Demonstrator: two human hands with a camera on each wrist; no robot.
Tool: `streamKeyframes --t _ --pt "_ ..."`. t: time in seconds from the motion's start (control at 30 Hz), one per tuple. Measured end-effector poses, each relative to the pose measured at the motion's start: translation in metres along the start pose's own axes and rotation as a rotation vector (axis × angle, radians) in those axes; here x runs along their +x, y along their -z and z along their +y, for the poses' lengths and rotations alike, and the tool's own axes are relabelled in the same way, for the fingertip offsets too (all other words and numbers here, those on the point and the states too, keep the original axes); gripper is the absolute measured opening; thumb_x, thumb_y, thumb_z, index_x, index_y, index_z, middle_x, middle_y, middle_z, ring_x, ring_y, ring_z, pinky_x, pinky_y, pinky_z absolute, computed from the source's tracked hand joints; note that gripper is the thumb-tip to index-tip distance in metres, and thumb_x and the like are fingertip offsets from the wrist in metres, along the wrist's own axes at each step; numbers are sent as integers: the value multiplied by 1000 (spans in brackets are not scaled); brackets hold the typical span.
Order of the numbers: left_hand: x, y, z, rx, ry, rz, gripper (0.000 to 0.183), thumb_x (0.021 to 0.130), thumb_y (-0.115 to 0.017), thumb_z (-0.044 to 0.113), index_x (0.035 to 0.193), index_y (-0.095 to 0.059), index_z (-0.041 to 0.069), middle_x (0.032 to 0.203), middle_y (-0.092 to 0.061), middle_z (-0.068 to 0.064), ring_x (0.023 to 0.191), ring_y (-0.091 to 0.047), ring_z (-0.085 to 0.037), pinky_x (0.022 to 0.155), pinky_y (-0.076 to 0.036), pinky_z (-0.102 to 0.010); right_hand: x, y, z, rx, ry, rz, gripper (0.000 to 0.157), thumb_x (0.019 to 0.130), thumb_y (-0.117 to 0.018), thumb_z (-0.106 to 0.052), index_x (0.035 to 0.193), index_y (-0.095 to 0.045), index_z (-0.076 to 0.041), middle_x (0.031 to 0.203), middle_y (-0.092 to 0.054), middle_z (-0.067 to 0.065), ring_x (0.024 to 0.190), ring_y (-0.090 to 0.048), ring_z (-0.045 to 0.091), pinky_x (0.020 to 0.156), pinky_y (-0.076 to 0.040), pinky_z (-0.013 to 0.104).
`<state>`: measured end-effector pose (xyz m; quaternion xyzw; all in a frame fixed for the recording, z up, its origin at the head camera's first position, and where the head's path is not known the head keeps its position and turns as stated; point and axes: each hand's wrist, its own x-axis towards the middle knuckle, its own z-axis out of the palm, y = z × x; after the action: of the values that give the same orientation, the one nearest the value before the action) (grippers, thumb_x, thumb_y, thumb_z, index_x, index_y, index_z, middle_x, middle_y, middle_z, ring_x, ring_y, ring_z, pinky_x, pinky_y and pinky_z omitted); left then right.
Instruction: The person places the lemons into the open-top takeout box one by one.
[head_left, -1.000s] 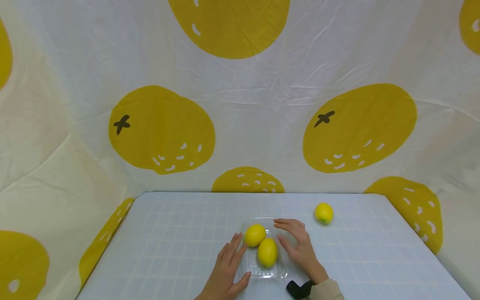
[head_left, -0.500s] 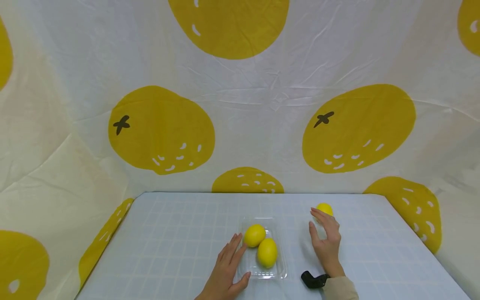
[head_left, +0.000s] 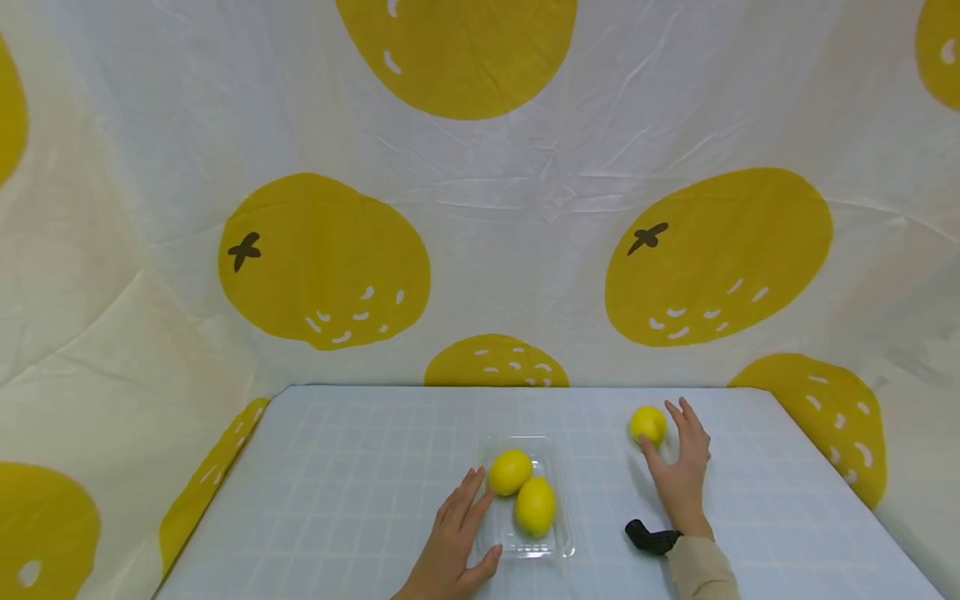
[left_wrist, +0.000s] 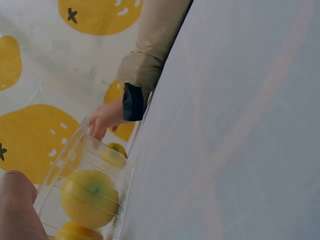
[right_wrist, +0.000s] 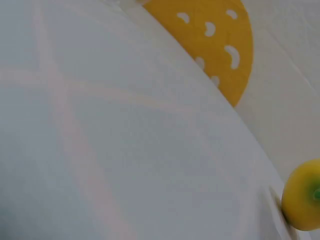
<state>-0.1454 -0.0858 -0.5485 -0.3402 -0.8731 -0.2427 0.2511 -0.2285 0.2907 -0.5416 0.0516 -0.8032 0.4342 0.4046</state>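
A clear plastic container [head_left: 564, 542] stands on the table with two lemons in it, one lemon [head_left: 510, 471] behind the other lemon [head_left: 536, 506]. My left hand [head_left: 454, 533] rests along the container's left side, fingers extended. In the left wrist view, part of that hand [left_wrist: 19, 207] shows beside the container wall. At the back right lies a third lemon [head_left: 646, 423]. My right hand [head_left: 681, 471] is at this lemon's right, its thumb tip overlapping the near side and its fingers spread apart from it. The right wrist view catches the lemon [right_wrist: 302, 197] at its edge.
A pale checked cloth [head_left: 360, 483] covers the table. Behind it hangs a white curtain [head_left: 517, 250] printed with yellow fruit, meeting the table's far edge. A black device [head_left: 649, 537] sits at my right wrist, below a beige sleeve [head_left: 701, 567].
My right hand has gone from the container's right side over to the far lemon, passing in front of it and round to its right. The left hand and the container have stayed put.
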Motion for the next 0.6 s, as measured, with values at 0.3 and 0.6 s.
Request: streamKeyframes --t 0.3,0.6 --pt "1 -2 -1 -14 -38 35 63 95 -55 45 142 -50 3 156 -35 -20 141 -36 -35 116 -18 -32 16 3 17 -66 -197 -325 72 87 -75 -17 149 -41 -8 158 -23 26 141 -23 51 109 -18 70" --pt "1 1 0 7 -16 18 64 91 -62 42 142 -50 5 157 -34 -17 143 -35 -33 111 -27 -38 17 1 24 -86 -218 -332 64 88 -74 -13 146 -47 -9 146 -43 20 130 -41 38 110 -30 40"
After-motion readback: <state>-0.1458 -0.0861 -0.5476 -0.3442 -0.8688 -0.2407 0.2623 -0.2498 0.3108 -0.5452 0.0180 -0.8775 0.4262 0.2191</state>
